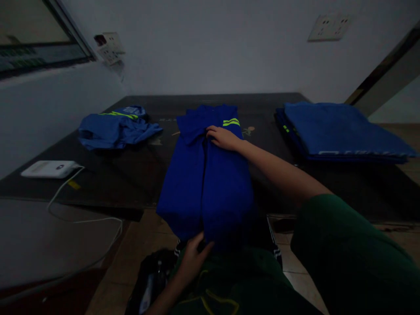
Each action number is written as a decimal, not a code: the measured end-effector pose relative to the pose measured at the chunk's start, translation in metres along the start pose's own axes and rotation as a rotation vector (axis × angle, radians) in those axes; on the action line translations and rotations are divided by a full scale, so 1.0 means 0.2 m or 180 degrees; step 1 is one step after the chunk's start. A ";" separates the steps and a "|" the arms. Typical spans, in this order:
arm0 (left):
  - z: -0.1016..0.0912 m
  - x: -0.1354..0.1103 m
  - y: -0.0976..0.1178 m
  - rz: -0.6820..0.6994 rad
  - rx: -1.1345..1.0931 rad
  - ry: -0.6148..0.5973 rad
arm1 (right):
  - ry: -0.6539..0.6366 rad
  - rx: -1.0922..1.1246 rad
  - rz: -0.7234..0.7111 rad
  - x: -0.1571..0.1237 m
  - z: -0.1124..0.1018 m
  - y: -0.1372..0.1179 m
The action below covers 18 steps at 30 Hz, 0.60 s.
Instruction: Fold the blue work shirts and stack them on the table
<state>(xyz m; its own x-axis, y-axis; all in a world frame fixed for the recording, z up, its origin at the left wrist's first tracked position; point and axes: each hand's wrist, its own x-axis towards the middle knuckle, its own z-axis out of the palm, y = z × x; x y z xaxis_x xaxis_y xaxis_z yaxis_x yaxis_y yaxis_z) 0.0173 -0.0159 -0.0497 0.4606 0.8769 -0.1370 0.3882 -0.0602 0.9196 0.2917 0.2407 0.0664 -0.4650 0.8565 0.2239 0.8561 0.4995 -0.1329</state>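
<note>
A bright blue work shirt [183, 183] with yellow-green stripes lies front side up, folded narrow, across the dark table, its collar end away from me. Its lower end hangs over the front edge toward my lap. A dark gap of the front opening runs down its middle. Near the top of that opening, my right hand [225, 138] has its bent fingers closed on the fabric edge. My left hand [194, 259] is at the bottom hem, thumb and fingers closed around the cloth there; part of the fingers is hidden by it.
On the left of the dark table [262, 103] is a crumpled blue garment [111, 129], with a white device [49, 169] and its cable [120, 225] nearer me. Folded blue clothes [341, 131] are stacked at right. A black bag [154, 275] sits below the table.
</note>
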 end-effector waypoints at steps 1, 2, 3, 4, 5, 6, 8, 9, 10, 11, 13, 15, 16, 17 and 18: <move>-0.01 -0.01 -0.01 -0.0021 0.0160 0.0039 | 0.0148 0.0227 0.0051 -0.06 -0.03 -0.03; -0.04 -0.03 -0.01 -0.0014 0.0370 0.0064 | 0.0283 0.0473 0.0110 -0.14 -0.07 -0.06; -0.07 -0.05 -0.01 0.0034 0.0603 0.0106 | 0.0394 0.0741 0.0183 -0.25 -0.12 -0.11; -0.11 -0.07 0.00 0.0141 0.0826 0.0176 | 0.0454 0.1038 0.0270 -0.37 -0.18 -0.17; -0.16 -0.08 0.03 0.0304 0.1014 0.0261 | 0.0457 0.1393 0.0378 -0.51 -0.24 -0.24; -0.21 -0.08 0.08 0.0524 0.1152 0.0337 | 0.0409 0.1800 0.0535 -0.67 -0.29 -0.32; -0.29 -0.04 0.21 0.1042 0.1297 0.0423 | 0.0087 0.2682 0.0918 -0.99 -0.37 -0.49; -0.32 0.01 0.30 0.1325 0.1309 0.0382 | -0.0166 0.3092 0.1098 -1.14 -0.37 -0.57; -0.32 0.08 0.39 0.1545 0.1306 0.0299 | -0.0422 0.3405 0.1259 -1.27 -0.35 -0.63; -0.31 0.16 0.48 0.1733 0.1288 0.0200 | -0.0586 0.3566 0.1461 -1.39 -0.30 -0.68; -0.24 0.36 0.63 0.1916 0.1405 -0.0168 | -0.0582 0.3500 0.1977 -1.54 -0.14 -0.74; -0.11 0.57 0.73 0.2106 0.1818 -0.0631 | -0.0210 0.3347 0.2375 -1.59 0.05 -0.76; -0.05 0.66 0.75 0.2161 0.2098 -0.0812 | -0.0027 0.3363 0.2449 -1.58 0.14 -0.76; 0.01 0.74 0.75 0.2181 0.2360 -0.0927 | 0.0139 0.3431 0.2452 -1.56 0.21 -0.75; 0.06 0.80 0.75 0.2187 0.2586 -0.1036 | 0.0244 0.3549 0.2386 -1.53 0.27 -0.74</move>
<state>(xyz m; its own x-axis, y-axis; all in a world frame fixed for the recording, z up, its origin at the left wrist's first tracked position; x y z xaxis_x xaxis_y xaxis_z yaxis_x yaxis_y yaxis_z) 0.1588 0.1102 0.0613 0.9196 0.3773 0.1093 0.3224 -0.8839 0.3389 0.2949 -0.0892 -0.0338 0.0762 0.9768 -0.2002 0.2408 -0.2128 -0.9469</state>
